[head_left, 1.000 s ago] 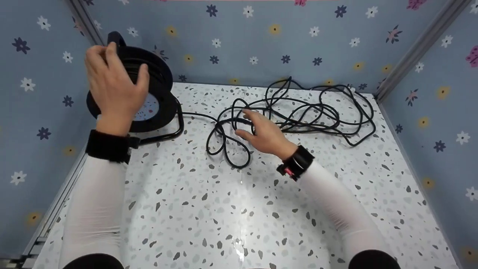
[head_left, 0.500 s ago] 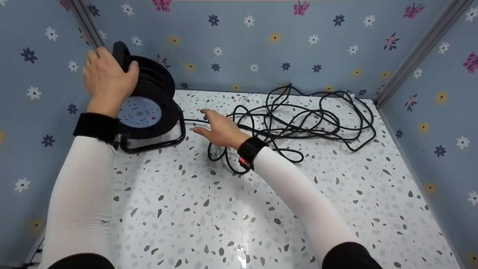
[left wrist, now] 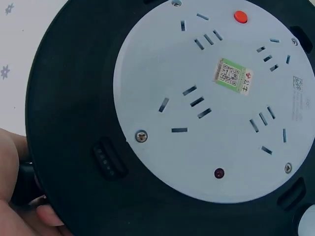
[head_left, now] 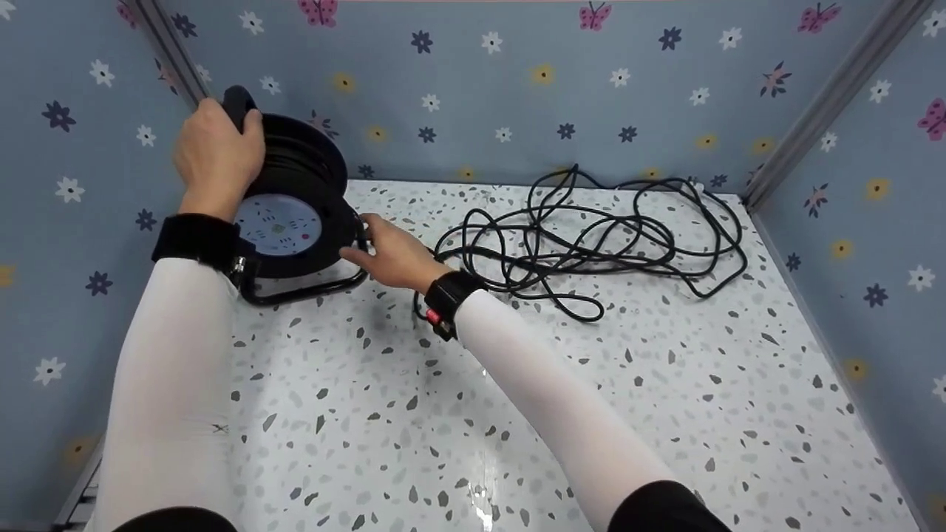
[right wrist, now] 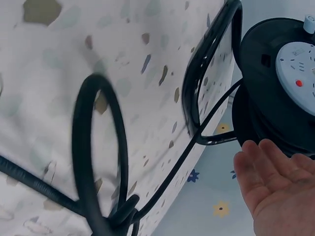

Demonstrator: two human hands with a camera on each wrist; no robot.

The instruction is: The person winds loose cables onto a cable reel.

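Speckled tabletop (head_left: 517,414): cable reel (head_left: 295,214), loose cable (head_left: 591,236).

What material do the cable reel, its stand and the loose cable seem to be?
Cable reel: black matte plastic with a pale grey socket plate, apparently moulded. Stand: bent tube with a glossy black coat, probably metal. Cable: black, flexible, lying in loose loops, likely rubber or PVC sheath.

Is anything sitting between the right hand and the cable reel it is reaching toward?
Nothing visible does. The right hand is at the cable reel, its fingers straight, beside the black tube stand. The loose cable lies to its right, out of the way.
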